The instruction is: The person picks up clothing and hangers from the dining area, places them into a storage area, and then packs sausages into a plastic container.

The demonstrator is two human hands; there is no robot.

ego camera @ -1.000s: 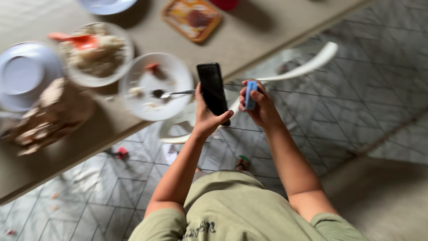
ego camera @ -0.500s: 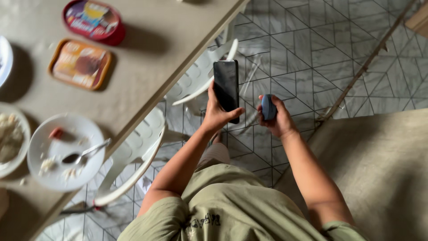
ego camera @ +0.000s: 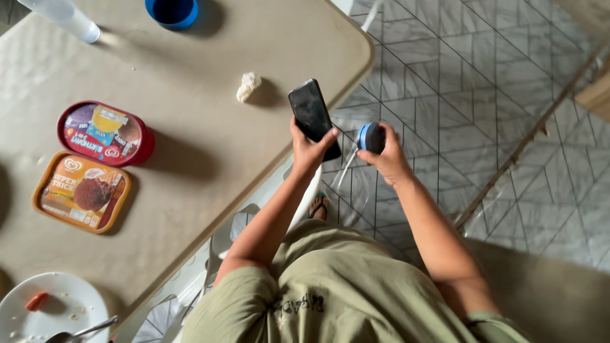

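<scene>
Your left hand (ego camera: 309, 149) is gripping a black phone (ego camera: 311, 115), fingers clamped; your right hand (ego camera: 389, 159) is clutching a small blue device (ego camera: 369, 137) beside the table (ego camera: 210, 95).

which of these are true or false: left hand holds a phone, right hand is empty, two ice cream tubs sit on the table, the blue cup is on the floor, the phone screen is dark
1. The left hand holds a phone. True.
2. The right hand is empty. False: it grips a small blue object.
3. Two ice cream tubs sit on the table. True: a red tub and an orange tub, side by side.
4. The blue cup is on the floor. False: it stands on the table, at its far edge.
5. The phone screen is dark. True.
</scene>
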